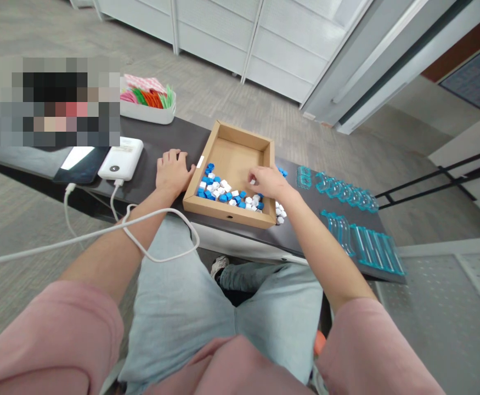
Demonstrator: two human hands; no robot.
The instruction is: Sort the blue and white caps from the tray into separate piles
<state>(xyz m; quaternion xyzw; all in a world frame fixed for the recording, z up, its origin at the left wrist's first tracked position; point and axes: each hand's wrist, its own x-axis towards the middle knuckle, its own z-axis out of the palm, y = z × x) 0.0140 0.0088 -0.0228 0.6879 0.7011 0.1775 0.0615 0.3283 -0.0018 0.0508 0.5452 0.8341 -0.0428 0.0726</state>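
Note:
A shallow cardboard box (235, 152) sits on the dark table. Small blue and white blocks (223, 189) lie scattered along its near side. My left hand (172, 174) rests flat on the table beside the box's left wall, fingers spread and holding nothing, with the thumb at the box edge. Over the right part of the box is my right hand (266, 181), its fingers curled in a pinch. A bit of white, seemingly a small white block (253, 181), shows at its fingertips. Outside the right wall lie more white blocks (280, 213) and a few blue blocks (282, 171).
Teal see-through plastic pieces (346, 192) stand in rows on the right of the table (301, 230). To the left are a white power bank (121, 159), a dark tablet (79, 163) and a white tub (153, 114) of colourful strips. A white cable (100, 232) crosses my left forearm.

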